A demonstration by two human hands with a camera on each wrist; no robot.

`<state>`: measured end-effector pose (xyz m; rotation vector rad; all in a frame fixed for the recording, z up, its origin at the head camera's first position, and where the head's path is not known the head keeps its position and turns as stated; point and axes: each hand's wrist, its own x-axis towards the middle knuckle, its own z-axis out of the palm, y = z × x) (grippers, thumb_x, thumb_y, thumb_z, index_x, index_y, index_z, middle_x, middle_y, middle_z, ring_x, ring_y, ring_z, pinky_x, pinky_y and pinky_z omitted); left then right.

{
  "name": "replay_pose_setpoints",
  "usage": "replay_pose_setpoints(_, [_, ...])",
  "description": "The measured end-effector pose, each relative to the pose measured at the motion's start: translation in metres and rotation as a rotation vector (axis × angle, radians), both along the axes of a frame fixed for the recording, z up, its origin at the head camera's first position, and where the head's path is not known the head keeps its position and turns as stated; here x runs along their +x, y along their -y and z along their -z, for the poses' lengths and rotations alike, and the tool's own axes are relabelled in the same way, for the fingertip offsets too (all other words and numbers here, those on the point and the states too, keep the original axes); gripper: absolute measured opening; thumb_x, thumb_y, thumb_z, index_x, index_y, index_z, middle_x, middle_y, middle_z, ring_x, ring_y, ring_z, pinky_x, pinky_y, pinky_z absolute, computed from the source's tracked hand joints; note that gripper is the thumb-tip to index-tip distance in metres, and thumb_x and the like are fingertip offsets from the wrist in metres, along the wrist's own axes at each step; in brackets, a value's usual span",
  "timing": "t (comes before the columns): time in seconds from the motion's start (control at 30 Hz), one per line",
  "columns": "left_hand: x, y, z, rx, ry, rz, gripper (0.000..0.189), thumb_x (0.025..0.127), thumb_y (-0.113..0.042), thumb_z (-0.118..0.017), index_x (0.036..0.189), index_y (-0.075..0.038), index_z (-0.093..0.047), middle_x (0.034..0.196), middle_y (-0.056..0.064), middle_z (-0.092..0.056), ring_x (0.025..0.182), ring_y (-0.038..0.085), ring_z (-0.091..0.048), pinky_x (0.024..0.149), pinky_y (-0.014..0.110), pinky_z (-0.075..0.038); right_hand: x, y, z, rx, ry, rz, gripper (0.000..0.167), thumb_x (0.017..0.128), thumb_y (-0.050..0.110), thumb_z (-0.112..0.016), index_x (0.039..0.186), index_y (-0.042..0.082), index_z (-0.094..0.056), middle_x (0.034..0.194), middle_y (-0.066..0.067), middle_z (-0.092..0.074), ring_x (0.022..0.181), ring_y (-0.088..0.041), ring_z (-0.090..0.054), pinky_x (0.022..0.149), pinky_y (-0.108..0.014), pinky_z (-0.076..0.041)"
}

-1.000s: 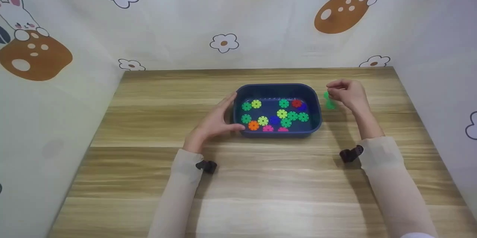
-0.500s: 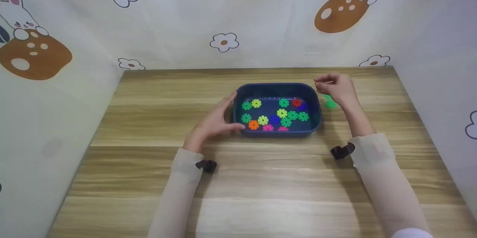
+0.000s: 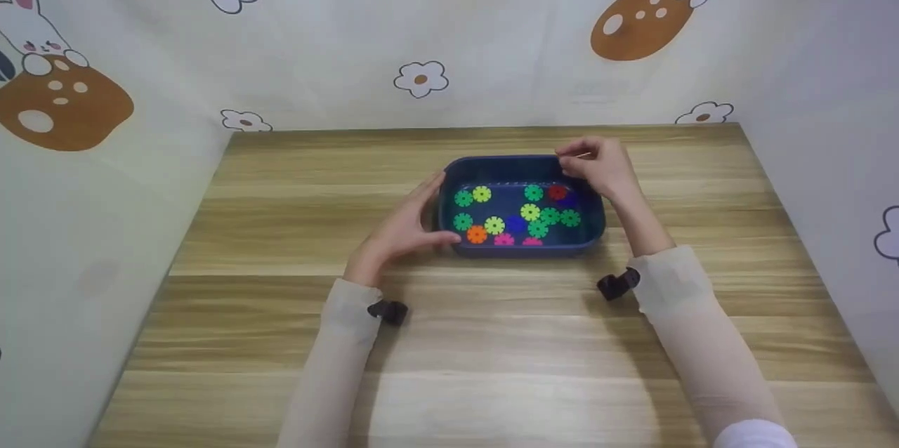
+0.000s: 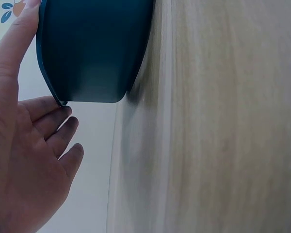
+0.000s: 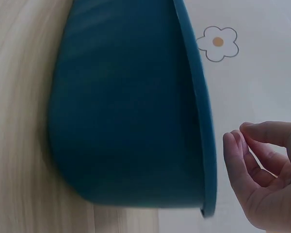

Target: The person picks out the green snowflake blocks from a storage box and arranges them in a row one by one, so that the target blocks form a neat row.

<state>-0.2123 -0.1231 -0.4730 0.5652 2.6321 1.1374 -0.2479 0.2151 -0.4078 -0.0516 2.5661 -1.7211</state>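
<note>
A dark blue rectangular basin (image 3: 523, 251) stands on the wooden tabletop with toothed plastic discs inside, among them an orange disc (image 3: 477, 234), a yellow disc (image 3: 494, 225) and a green disc (image 3: 538, 229). My left hand (image 3: 404, 227) rests against the basin's left end, thumb at the near rim and fairly straight fingers by the far-left corner. Over the far-right rim hovers my right hand (image 3: 605, 166), its thumb and fingertips drawn together. I cannot tell whether it pinches a small piece. In the right wrist view these fingertips (image 5: 244, 127) are beside the basin's rim.
Patterned cloth walls (image 3: 491, 34) enclose the wooden tabletop (image 3: 477, 336) at the back and both sides. A small black wrist camera (image 3: 390, 312) sits at the left cuff, another wrist camera (image 3: 618, 284) at the right cuff.
My right hand has moved left from beside the green discs on the table to above the basin's far-right rim. Those green discs are now out of sight. The left hand stays put.
</note>
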Motion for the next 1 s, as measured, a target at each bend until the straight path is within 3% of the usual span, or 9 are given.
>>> replay_pose_setpoints(0.27, [0.000, 0.000, 0.000, 0.002, 0.014, -0.014, 0.111, 0.075, -0.048, -0.084, 0.161, -0.028, -0.016, 0.169, 0.003, -0.013, 0.156, 0.027, -0.015, 0.127, 0.052, -0.018, 0.000, 0.021, 0.009, 0.009, 0.027, -0.024, 0.024, 0.091, 0.004, -0.068, 0.111, -0.009, -0.070, 0.087, 0.002, -0.072, 0.072, 0.003, -0.066, 0.071, -0.015, -0.059])
replay_pose_setpoints(0.43, [0.000, -0.001, 0.000, -0.002, 0.003, -0.011, 0.111, 0.076, -0.047, -0.084, 0.161, -0.027, -0.016, 0.169, 0.004, -0.013, 0.156, 0.027, -0.016, 0.126, 0.052, -0.018, 0.002, 0.033, 0.014, 0.068, 0.031, -0.052, 0.021, 0.093, 0.008, -0.067, 0.110, -0.004, -0.072, 0.097, -0.012, -0.073, 0.073, 0.000, -0.064, 0.069, -0.016, -0.057])
replay_pose_setpoints(0.63, [0.000, 0.000, 0.001, -0.002, 0.005, -0.010, 0.111, 0.076, -0.047, -0.084, 0.161, -0.028, -0.016, 0.169, 0.002, -0.014, 0.156, 0.027, -0.016, 0.126, 0.053, -0.018, 0.004, 0.047, 0.018, 0.083, 0.055, -0.087, 0.020, 0.094, 0.009, -0.066, 0.110, -0.002, -0.072, 0.104, -0.020, -0.073, 0.075, -0.003, -0.064, 0.078, -0.028, -0.061])
replay_pose_setpoints(1.0, [0.000, 0.001, 0.001, 0.019, 0.022, 0.003, 0.111, 0.076, -0.052, -0.082, 0.161, -0.026, -0.015, 0.169, 0.003, -0.015, 0.156, 0.028, -0.016, 0.127, 0.050, -0.017, 0.005, 0.069, 0.029, 0.088, 0.073, -0.119, 0.019, 0.093, 0.008, -0.068, 0.109, -0.001, -0.073, 0.106, -0.018, -0.074, 0.082, -0.009, -0.069, 0.079, -0.025, -0.062])
